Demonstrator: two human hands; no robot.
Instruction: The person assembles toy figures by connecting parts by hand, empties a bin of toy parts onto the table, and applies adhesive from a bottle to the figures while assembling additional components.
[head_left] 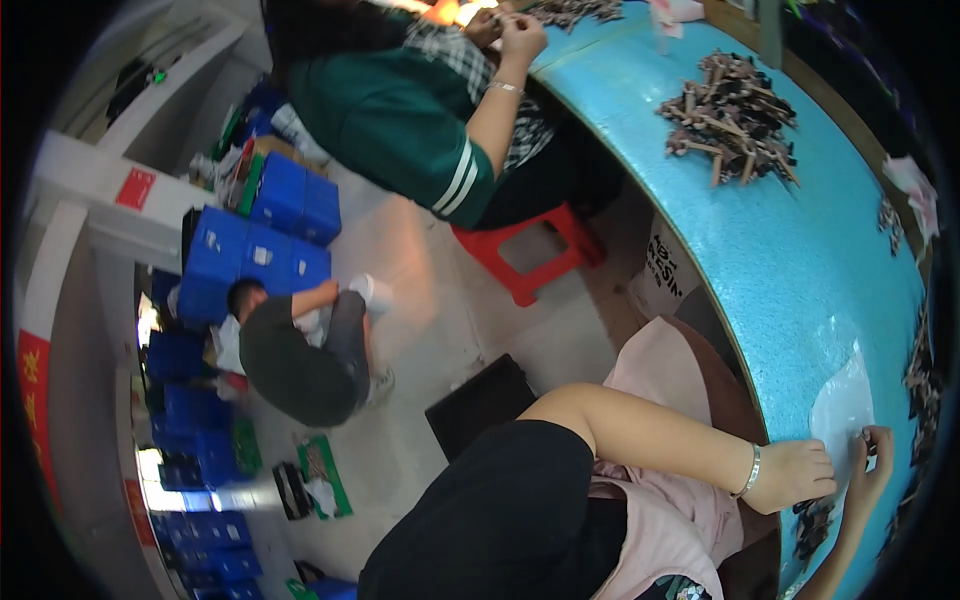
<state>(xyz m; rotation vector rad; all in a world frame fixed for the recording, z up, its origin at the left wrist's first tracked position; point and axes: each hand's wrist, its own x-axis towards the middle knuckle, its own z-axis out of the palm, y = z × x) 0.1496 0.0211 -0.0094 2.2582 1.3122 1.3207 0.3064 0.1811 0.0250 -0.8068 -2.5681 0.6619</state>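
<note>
- Hands at the blue table [800, 270] edge.
- left hand [795, 473]: flat, pinning clear plastic bag [842, 410], likely to steady it.
- right hand [872, 465]: fingers pinch bag's near edge.
- Small dark parts [812, 520] just below grip.

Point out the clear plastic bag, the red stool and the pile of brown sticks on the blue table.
clear plastic bag [838, 412], head view, middle of the flat sheet.
red stool [530, 252], head view, its seat top.
pile of brown sticks [732, 117], head view, centre of the heap.

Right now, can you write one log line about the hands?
left hand: flat on clear bag | right hand: pinching bag edge | blue table
</note>
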